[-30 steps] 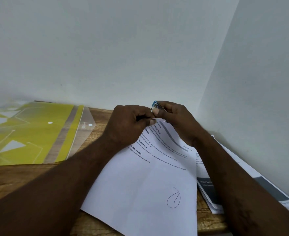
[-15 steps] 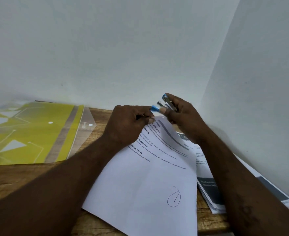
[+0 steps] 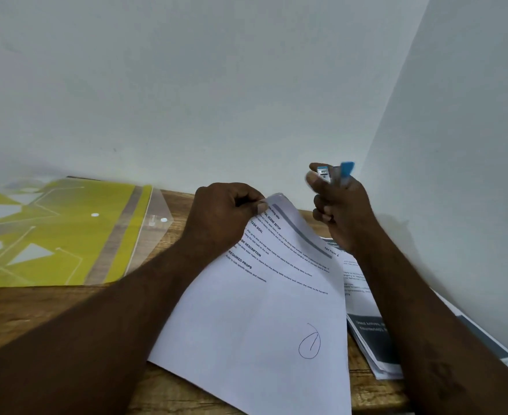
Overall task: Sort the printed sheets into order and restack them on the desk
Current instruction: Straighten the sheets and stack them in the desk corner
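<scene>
the top corner of the printed sheets (image 3: 261, 310) (page 1 uppermost) is pinched by the left hand (image 3: 220, 217), probably to keep them aligned on the worktop (image 3: 37, 313); what looks like a small blue stapler (image 3: 333, 172) is gripped in the raised right hand (image 3: 342, 211).

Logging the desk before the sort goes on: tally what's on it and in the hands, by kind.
Paper lots: 2, the sheet marked with a circled 1, pinched at its corner by the left hand, and the stack at the right.
Yellow plastic folder: 1.
Small blue stapler-like tool, in the right hand: 1.
Total: 4.
</scene>
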Available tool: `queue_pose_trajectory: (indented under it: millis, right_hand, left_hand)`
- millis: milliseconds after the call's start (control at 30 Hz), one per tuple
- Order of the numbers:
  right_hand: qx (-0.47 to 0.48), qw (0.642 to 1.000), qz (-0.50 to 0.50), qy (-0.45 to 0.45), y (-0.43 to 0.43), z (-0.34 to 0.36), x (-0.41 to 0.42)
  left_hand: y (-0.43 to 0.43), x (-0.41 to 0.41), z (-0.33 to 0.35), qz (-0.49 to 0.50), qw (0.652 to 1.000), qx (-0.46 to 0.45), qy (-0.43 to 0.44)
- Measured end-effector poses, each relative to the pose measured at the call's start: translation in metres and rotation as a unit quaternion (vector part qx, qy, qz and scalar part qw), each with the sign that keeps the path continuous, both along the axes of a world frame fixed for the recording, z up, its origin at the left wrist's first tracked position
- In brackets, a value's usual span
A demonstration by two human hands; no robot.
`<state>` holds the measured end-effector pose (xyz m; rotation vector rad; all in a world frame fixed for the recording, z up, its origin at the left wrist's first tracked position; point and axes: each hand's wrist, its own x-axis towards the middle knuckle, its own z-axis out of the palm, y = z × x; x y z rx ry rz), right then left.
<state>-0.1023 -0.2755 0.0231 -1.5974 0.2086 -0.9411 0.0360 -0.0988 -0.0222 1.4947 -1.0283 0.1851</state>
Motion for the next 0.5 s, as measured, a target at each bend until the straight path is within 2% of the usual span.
queue_pose_trajectory:
  millis: [67, 200, 367, 500]
  right_hand:
    - [-0.11, 0.993, -0.026, 0.038, 0.007, -0.002, 0.0]
    - [-0.206, 0.976, -0.022, 0.063, 0.021, -0.006, 0.001]
    - [-0.257, 0.963, -0.066, 0.049, 0.025, -0.012, 0.004]
    - [-0.262, 0.96, -0.087, 0.038, 0.025, -0.013, 0.006]
  left_hand:
    - [0.0, 0.001, 0.0, -0.002, 1.0, -0.005, 0.013]
    - [0.0, 0.004, 0.0, 0.001, 1.0, -0.008, 0.02]
    - [-0.001, 0.004, -0.001, -0.004, 0.999, -0.014, 0.048]
    - [0.0, 0.004, -0.001, -0.027, 0.995, -0.007, 0.091]
